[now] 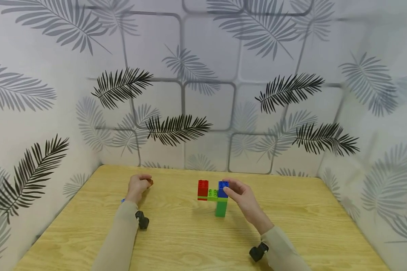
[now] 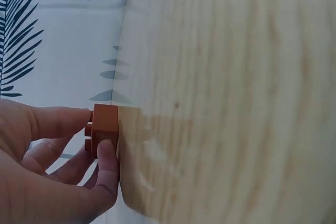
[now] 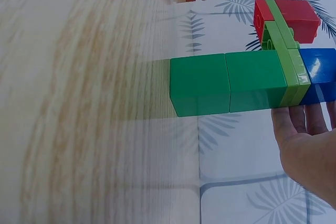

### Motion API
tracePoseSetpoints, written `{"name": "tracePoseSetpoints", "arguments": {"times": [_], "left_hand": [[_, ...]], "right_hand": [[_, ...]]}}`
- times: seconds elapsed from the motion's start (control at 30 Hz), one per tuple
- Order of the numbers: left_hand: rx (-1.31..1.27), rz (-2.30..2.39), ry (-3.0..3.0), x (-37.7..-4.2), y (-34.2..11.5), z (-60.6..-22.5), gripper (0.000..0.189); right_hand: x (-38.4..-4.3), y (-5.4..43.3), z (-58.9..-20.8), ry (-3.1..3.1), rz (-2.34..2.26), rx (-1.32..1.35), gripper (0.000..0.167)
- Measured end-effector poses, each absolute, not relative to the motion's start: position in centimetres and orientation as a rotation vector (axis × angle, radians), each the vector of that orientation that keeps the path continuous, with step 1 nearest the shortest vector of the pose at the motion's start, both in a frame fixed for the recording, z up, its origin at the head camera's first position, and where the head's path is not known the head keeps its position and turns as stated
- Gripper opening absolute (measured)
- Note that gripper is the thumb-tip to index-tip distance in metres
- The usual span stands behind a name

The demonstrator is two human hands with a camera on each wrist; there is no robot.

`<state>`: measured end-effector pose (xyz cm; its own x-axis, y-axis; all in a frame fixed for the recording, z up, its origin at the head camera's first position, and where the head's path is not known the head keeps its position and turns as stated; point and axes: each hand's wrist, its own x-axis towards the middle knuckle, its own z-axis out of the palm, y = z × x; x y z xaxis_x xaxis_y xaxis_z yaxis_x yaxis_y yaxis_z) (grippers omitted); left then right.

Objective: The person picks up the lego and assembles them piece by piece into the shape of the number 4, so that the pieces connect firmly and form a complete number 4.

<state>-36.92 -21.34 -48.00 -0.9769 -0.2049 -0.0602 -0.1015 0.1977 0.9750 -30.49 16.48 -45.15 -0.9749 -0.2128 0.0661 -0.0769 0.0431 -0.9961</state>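
Note:
My left hand (image 1: 138, 187) pinches a brown toy brick (image 2: 105, 129) between thumb and fingers, low at the tabletop on the left. Its studs face the palm. Toward the middle stands a toy brick structure: two stacked green bricks (image 3: 227, 84) form the post, with flat lime green pieces (image 1: 212, 194) across the top reaching left. A red brick (image 1: 203, 187) sits on the far end of that arm, with more red under it. My right hand (image 1: 245, 199) holds the blue brick (image 1: 222, 185) above the post, thumb on its near side and fingers behind, partly hidden.
The structure rises from a wood-grain table (image 1: 176, 241). Beside my left wrist a small blue piece (image 1: 123, 200) shows, mostly covered by the arm. A leaf-patterned curtain (image 1: 203, 101) closes off the back and both sides.

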Motion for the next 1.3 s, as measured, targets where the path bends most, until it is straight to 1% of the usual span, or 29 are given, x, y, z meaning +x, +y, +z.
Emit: {"name": "tracePoseSetpoints", "arguments": {"times": [0.17,0.37,0.57,0.67,0.8,0.97,1.1,1.3], "left_hand": [[0.297,-1.809,-2.472,-36.6,-21.1,-48.0,0.043],[0.202,-1.648,-2.599,-36.2,-20.7,-47.8,0.041],[0.181,-1.630,-2.651,-36.0,-20.3,-47.6,0.043],[0.153,-1.626,-2.667,-36.1,-20.2,-47.6,0.041],[0.126,-1.681,-2.661,-36.3,-19.7,-47.5,0.039],[0.050,-1.941,-2.574,-36.8,-19.1,-46.8,0.044],[0.002,-2.115,-2.466,-37.0,-18.6,-46.1,0.044],[-0.077,-2.114,-2.415,-36.9,-18.1,-44.9,0.041]], "right_hand": [[-30.4,16.5,-45.2,2.201,-2.082,-0.304,0.042],[-30.3,16.4,-45.2,2.207,-2.080,-0.328,0.045],[-30.4,16.5,-45.5,2.195,-2.108,-0.376,0.044],[-30.4,16.5,-45.7,2.183,-2.123,-0.389,0.045],[-30.4,16.5,-45.7,2.164,-2.135,-0.395,0.046],[-30.4,16.5,-45.7,2.167,-2.137,-0.400,0.046],[-30.4,16.6,-45.7,2.164,-2.140,-0.395,0.047],[-30.3,16.6,-45.8,2.182,-2.161,-0.388,0.048]]}}
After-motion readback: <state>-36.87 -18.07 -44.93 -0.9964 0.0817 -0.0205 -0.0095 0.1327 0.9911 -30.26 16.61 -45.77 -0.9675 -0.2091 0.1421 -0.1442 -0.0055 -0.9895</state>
